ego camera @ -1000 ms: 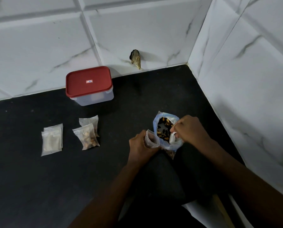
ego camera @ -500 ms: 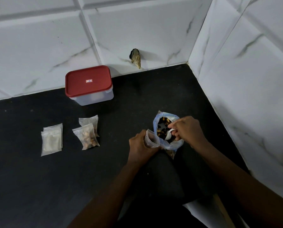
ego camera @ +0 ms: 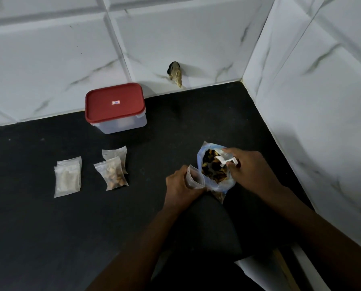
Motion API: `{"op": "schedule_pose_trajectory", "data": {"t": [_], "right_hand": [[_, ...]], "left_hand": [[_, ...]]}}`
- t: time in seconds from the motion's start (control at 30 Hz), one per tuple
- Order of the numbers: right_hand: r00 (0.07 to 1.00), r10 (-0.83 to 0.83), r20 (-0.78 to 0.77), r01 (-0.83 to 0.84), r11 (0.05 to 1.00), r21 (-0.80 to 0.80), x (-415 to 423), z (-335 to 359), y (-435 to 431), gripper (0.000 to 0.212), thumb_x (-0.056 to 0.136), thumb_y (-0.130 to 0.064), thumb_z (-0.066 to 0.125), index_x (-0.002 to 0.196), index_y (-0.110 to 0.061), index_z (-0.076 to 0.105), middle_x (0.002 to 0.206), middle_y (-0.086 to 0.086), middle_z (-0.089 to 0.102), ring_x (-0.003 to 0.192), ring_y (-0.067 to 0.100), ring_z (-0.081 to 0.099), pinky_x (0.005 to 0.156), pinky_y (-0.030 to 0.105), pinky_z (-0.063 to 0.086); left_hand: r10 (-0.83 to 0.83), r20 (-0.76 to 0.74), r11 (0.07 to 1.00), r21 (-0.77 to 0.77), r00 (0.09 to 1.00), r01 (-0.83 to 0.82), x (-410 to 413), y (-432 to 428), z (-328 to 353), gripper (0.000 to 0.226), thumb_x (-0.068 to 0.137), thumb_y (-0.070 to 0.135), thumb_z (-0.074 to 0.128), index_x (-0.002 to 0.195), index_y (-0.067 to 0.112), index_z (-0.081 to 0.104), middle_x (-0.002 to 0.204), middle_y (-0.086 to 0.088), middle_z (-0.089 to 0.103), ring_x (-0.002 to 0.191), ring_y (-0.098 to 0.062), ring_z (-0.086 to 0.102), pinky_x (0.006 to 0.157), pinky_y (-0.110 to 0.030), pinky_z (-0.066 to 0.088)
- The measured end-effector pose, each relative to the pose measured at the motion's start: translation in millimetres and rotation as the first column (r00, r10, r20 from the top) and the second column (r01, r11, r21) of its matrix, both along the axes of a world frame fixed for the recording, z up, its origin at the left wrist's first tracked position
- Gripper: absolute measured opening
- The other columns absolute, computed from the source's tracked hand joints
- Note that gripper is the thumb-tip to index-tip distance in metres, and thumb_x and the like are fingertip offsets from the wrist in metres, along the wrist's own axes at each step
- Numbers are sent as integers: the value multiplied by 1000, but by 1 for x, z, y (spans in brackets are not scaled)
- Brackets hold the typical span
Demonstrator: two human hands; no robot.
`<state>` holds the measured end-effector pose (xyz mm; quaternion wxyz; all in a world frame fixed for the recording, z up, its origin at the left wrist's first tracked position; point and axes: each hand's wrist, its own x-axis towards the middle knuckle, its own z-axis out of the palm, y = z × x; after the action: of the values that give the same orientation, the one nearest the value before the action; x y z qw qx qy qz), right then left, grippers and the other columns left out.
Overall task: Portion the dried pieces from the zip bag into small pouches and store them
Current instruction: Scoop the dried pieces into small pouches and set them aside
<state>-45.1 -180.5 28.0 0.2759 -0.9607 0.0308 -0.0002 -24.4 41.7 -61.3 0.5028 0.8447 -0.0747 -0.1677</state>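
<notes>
An open bluish zip bag (ego camera: pixel 222 183) full of dark and orange dried pieces (ego camera: pixel 212 169) stands on the black counter (ego camera: pixel 49 238) near the right wall. My right hand (ego camera: pixel 251 171) pinches a small white scoop (ego camera: pixel 222 161) over the bag's mouth. My left hand (ego camera: pixel 180 189) grips a small clear pouch (ego camera: pixel 194 178), held open just left of the bag. Two filled pouches (ego camera: pixel 113 174) lie overlapping farther left.
A clear box with a red lid (ego camera: pixel 115 102) stands at the back wall. Flat pale pouches (ego camera: pixel 67 178) lie stacked at the left. A dark chipped hole (ego camera: pixel 175 73) marks the marble wall. White tiled walls close the counter's back and right sides.
My right hand has lifted the scoop from deep inside the zip bag up to its mouth, turning it so the scoop shows. My left hand and the pouch stayed put.
</notes>
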Motion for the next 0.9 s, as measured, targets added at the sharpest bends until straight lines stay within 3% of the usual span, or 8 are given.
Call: {"op": "schedule_pose_trajectory", "data": {"t": [0.1,0.27,0.43,0.5,0.63,0.77,0.9], "right_hand": [[1000,-4,-15,3,999,-38,-1,-1,-1,27,97,-23,66,122,-15,72,113,3,75,102,13,71,90,34,59],[992,54,-118,-63,995,-79,-2,-2,14,25,98,-24,65,121,-16,72,112,3,74,102,11,70,90,31,59],[974,-36,-223,56,995,82,2,-1,17,21,95,-16,68,115,-18,74,113,-1,73,106,8,68,90,27,58],[953,-83,-290,130,981,147,4,-1,16,19,95,-13,67,112,-20,74,101,-5,73,94,1,69,83,21,57],[871,-254,-420,410,846,341,8,-4,11,17,96,-11,66,108,-20,75,81,-5,76,62,-2,68,52,11,49],[884,-239,-403,405,822,401,-1,-9,21,19,97,-12,66,112,-21,72,85,-4,77,63,5,72,52,14,51],[801,-254,-541,557,648,519,-2,-11,23,15,98,-12,63,109,-18,72,83,1,78,61,12,70,52,22,52]], "left_hand": [[25,-29,999,-39,999,-26,-1,0,1,55,69,40,95,112,28,63,109,7,70,99,-8,69,88,-41,62],[16,3,1000,-22,1000,-16,1,1,2,52,70,42,91,111,29,63,108,9,70,99,-5,69,87,-37,62],[-10,-11,1000,6,1000,10,2,2,1,51,71,46,89,113,31,63,108,10,69,100,-6,68,91,-39,60],[-15,-10,1000,-2,1000,14,2,2,0,48,73,43,89,112,30,65,107,10,69,99,-5,68,90,-39,60],[-20,-37,1000,-6,999,20,3,4,-2,44,73,43,90,109,33,66,106,10,70,99,-6,69,89,-40,61],[-37,-26,999,-13,999,37,3,4,4,44,69,49,89,104,35,67,103,12,72,98,-4,70,89,-38,61],[-54,-27,999,-4,998,54,2,5,7,41,73,38,91,105,34,67,105,12,71,99,-3,68,90,-38,60]]}}
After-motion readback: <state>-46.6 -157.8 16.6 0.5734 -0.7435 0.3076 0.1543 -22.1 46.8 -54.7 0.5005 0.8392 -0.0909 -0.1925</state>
